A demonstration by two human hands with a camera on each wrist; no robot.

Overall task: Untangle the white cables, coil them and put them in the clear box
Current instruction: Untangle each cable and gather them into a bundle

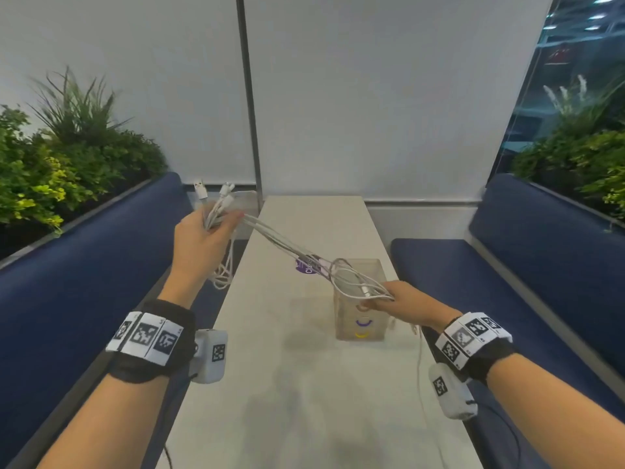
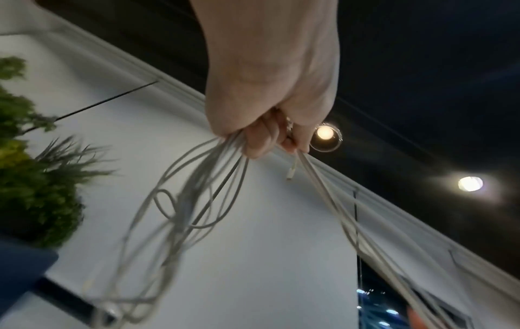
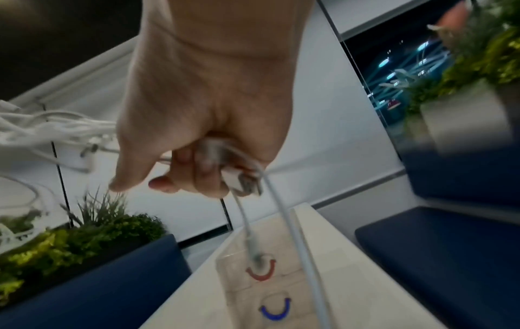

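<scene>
A bundle of white cables [image 1: 280, 240] stretches taut between my two hands above the table. My left hand [image 1: 206, 228] is raised at the table's left edge and grips one end of the bundle, with several plugs [image 1: 216, 192] sticking up and loops hanging below it [image 2: 180, 213]. My right hand [image 1: 394, 301] grips the other end, over the clear box [image 1: 360, 330], with a plug and two strands trailing down [image 3: 281, 222]. The clear box [image 3: 253, 289] stands on the white table, with coloured arcs on its side.
The narrow white table [image 1: 304, 401] runs away from me between two dark blue benches [image 1: 84, 282], [image 1: 541, 265]. Green plants [image 1: 61, 157] stand behind each bench. A purple sticker [image 1: 306, 267] lies on the table beyond the box. White wall panels close the far end.
</scene>
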